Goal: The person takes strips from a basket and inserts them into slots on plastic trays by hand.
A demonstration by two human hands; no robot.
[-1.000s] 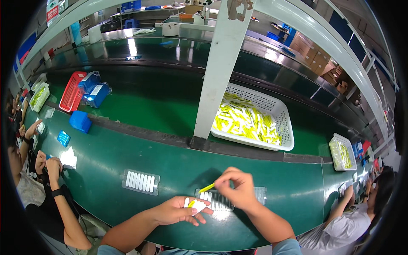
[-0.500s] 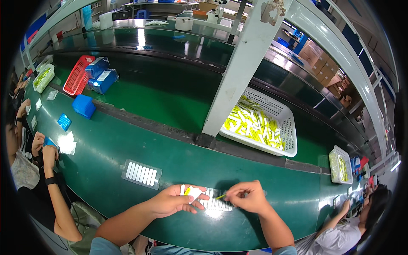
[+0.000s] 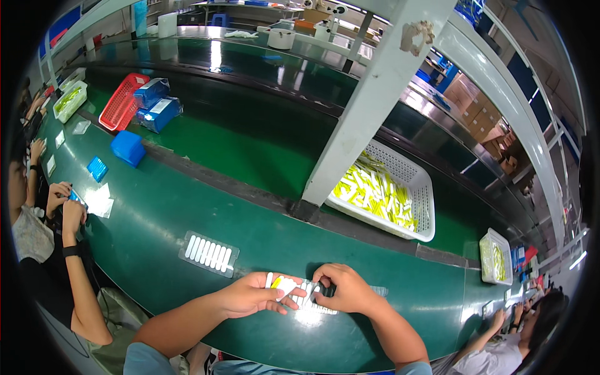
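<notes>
My left hand (image 3: 253, 295) is closed around a small bunch of white and yellow sticks (image 3: 284, 285), with its fingertips over the left side of a clear tray. White sticks (image 3: 306, 295) lie side by side in that tray, partly covered by both hands. My right hand (image 3: 347, 287) bends over the same tray, thumb and forefinger curled down among the sticks; whatever lies between the fingertips is too small to make out. To the left rests a second clear tray (image 3: 226, 271), holding a row of several white sticks.
A white basket (image 3: 426, 209) of yellow and white sticks stands behind the pillar (image 3: 369, 106). Farther left are a red basket (image 3: 115, 109), blue packs (image 3: 159, 114) and a blue block (image 3: 127, 148). Co-workers sit on both sides; one's hand (image 3: 74, 215) is near white sheets (image 3: 102, 203).
My right hand has moved left onto the tray; the yellow-green stick seen in its fingers earlier no longer shows. My left hand keeps its bunch. The whole view has shifted slightly.
</notes>
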